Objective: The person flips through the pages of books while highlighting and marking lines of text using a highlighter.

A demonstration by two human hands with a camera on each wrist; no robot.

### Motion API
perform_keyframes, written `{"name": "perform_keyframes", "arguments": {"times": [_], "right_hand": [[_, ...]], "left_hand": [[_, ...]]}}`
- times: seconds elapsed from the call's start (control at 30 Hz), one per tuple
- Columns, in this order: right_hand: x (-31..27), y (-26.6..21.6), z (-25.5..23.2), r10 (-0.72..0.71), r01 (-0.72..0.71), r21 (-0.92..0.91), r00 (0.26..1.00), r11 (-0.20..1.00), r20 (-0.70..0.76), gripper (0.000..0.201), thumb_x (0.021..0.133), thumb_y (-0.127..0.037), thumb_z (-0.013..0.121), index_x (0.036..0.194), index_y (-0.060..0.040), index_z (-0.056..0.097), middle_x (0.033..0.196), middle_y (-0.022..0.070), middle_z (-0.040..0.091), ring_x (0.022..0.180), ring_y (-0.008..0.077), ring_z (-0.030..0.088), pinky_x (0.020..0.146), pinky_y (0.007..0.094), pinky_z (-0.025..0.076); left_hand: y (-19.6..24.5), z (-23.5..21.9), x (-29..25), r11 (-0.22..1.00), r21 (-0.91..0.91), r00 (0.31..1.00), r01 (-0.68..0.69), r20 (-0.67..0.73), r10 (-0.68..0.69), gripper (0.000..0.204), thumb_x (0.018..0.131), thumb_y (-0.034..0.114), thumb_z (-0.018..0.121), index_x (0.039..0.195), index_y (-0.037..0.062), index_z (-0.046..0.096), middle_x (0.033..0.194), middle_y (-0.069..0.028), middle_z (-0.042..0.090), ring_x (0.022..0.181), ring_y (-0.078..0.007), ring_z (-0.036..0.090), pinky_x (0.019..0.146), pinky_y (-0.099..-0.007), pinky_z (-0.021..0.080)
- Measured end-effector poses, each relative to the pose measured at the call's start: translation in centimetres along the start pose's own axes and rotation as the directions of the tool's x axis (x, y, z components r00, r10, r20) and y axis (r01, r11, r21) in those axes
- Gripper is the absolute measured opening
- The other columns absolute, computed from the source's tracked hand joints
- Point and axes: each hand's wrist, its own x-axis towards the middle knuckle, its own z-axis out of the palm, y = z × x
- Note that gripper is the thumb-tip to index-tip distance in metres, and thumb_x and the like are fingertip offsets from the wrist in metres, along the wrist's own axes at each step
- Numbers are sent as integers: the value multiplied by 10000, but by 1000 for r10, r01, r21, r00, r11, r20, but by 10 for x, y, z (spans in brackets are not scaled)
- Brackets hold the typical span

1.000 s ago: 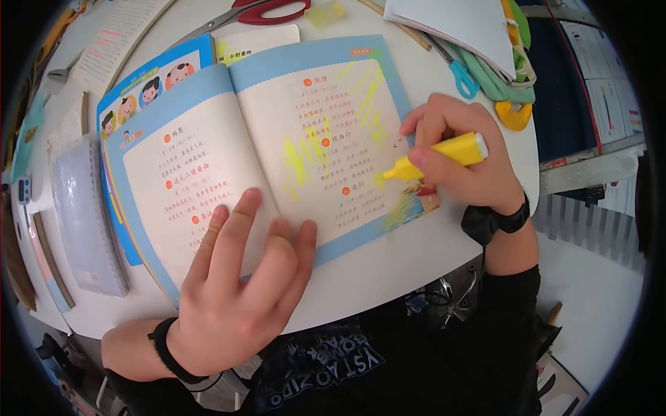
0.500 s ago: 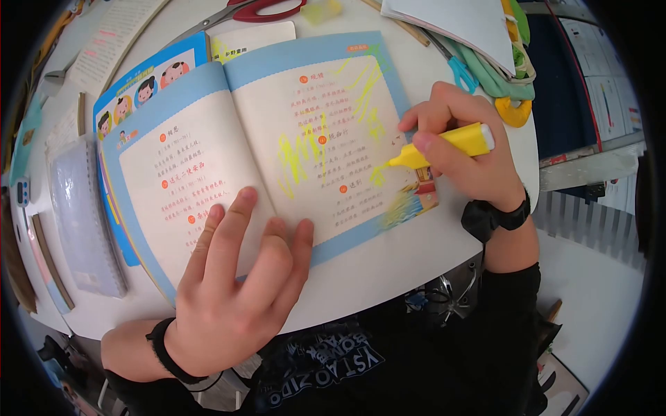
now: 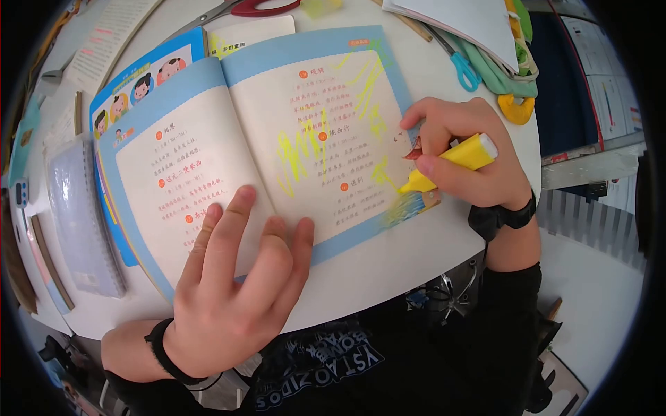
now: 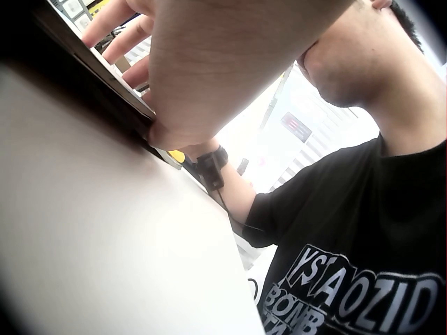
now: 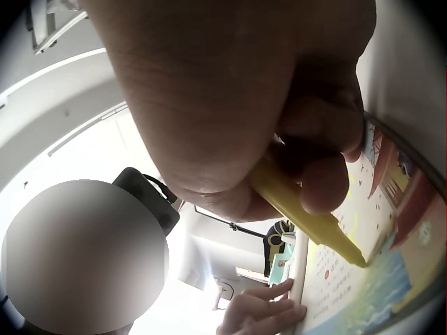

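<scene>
An open book point(image 3: 277, 104) with blue borders lies on the table, yellow scribbles across its right page. My right hand point(image 3: 472, 152) pinches a yellow highlighter point(image 3: 458, 161), its tip at the lower right of that page, near a printed picture. In the right wrist view the highlighter point(image 5: 307, 213) points at the page beside blue and red printing. My left hand point(image 3: 239, 277) rests with spread fingers on the lower part of the book, around the fold. The left wrist view shows the left hand's fingers point(image 4: 126, 42) over the book's edge.
Under the open book is a blue book point(image 3: 187, 50) with cartoon faces. Red-handled scissors point(image 3: 263, 7) lie behind, blue-handled scissors point(image 3: 463, 72) at the back right by papers point(image 3: 465, 28) and a green pouch. A spiral notebook point(image 3: 83, 215) sits at the left.
The highlighter tip has moved right and down the page toward the printed picture, leaving more yellow marks beside the text. The book has shifted slightly up and left in view. The left hand stays on it.
</scene>
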Motion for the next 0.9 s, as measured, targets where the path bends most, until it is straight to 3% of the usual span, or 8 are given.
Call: {"name": "perform_keyframes", "arguments": {"times": [0.07,0.27,0.37,0.6,0.7,0.8,0.87,0.9], "right_hand": [[1,1,7,-2,10,47,987,999,-161,269,886,-80,714,752,-39,484,675,32,497,637,149,484,844,330,530],[1,2,12,19,-5,56,969,998,-247,275,872,-84,722,755,-39,478,678,33,475,644,150,477,829,330,531],[-3,3,-3,-10,8,-24,998,1000,-66,298,868,-123,742,758,-40,478,646,35,472,589,154,464,813,328,532],[-1,-1,7,26,-29,-46,997,998,-72,306,856,-137,739,752,-54,463,623,34,477,553,155,462,606,276,449],[-3,3,9,7,0,41,982,999,-187,296,868,-127,739,755,-58,474,639,31,482,566,137,472,541,277,367],[-5,2,-5,-28,27,-70,1000,997,-12,263,893,-121,737,769,-43,519,673,28,522,583,107,521,547,270,364],[-6,8,-9,-202,100,-371,948,923,-248,112,949,-125,683,961,-25,634,768,49,648,652,160,592,862,382,547],[-4,10,-10,-203,98,-375,946,922,-253,112,949,-125,683,961,-25,634,768,49,648,652,160,592,862,382,547]], "left_hand": [[0,0,-1,1000,1,1000,-3,3,3,618,600,173,852,1202,63,769,1148,-128,606,1193,-468,635,875,-544,627],[1,2,-1,1000,21,1000,2,-8,-2,617,601,168,847,1205,68,770,1148,-124,604,1191,-465,635,870,-534,629],[1,0,1,1000,27,1000,-12,-1,12,623,594,167,847,1205,68,770,1150,-122,604,1189,-462,636,869,-532,630],[-1,-2,1,1000,23,1000,-17,23,16,640,586,164,847,1214,68,767,1148,-127,605,1191,-460,636,864,-529,627],[0,-1,0,1000,24,1000,-13,23,13,643,587,162,845,1217,64,765,1146,-130,604,1194,-462,633,862,-524,625],[2,0,4,999,32,1000,5,-13,-4,479,666,120,813,1143,79,782,1097,-110,606,1151,-439,666,854,-515,638],[2,-1,7,999,44,999,16,-47,-14,324,745,79,782,1068,97,800,1049,-90,609,1105,-414,700,847,-508,651],[2,-1,7,999,34,999,21,-36,-19,317,751,83,779,1067,97,800,1048,-91,608,1106,-415,699,845,-508,652]]}}
